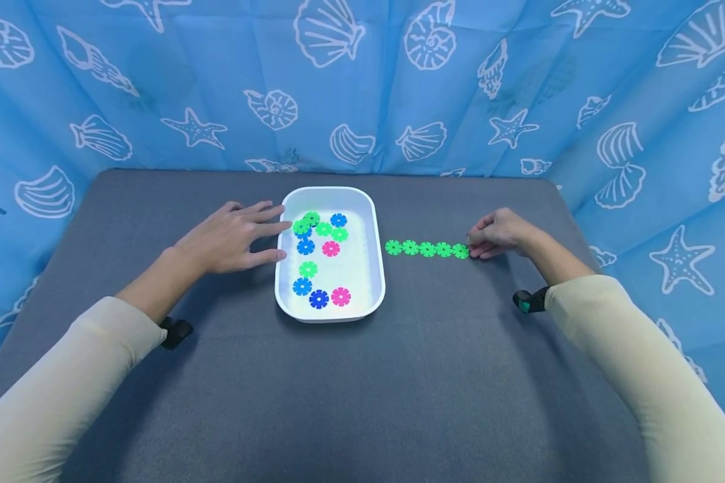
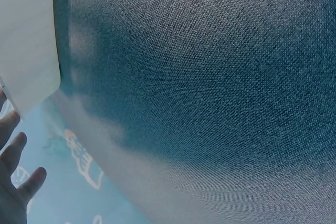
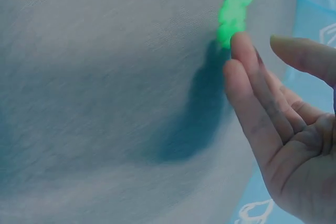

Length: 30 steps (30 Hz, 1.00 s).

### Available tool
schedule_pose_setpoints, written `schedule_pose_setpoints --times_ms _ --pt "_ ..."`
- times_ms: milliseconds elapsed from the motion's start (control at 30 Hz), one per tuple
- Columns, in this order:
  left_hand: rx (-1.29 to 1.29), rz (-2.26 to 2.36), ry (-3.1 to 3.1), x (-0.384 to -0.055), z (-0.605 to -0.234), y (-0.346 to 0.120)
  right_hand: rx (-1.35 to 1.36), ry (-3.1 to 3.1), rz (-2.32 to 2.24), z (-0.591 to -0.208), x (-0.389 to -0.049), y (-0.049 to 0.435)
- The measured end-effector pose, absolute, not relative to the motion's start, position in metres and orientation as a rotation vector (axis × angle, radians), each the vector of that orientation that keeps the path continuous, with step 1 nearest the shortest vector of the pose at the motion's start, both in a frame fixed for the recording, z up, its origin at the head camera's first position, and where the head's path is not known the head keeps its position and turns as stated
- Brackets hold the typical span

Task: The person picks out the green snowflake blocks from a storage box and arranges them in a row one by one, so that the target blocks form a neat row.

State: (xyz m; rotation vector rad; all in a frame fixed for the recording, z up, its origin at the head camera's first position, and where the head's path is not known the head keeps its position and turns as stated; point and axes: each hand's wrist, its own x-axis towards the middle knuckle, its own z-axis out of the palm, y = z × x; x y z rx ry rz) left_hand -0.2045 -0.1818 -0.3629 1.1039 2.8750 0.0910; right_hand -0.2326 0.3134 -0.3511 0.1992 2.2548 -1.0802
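A row of several green notched discs, the kind used as snowflake building pieces, lies on the table right of a white tray. At the row's right end is my right hand. In the right wrist view its fingertips are at the last green disc, with the thumb held apart from them. My left hand reaches with spread fingers to the tray's left rim and holds nothing. Inside the tray lie loose discs: green, blue, dark blue and pink.
The table is covered in dark grey cloth. Blue curtains with white shell and starfish prints hang behind it and along both sides. A dark device sits at the left wrist, another at the right.
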Motion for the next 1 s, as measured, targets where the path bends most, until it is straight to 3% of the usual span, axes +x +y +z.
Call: schedule_pose_setpoints --times_ms 633,1000 --pt "1.107 0.087 2.889 -0.207 -0.361 -0.183 -0.106 2.295 -1.083 -0.299 -0.248 0.204" --pt "1.112 0.092 2.898 -0.205 -0.363 -0.182 -0.184 2.160 -1.120 -0.299 -0.245 0.135"
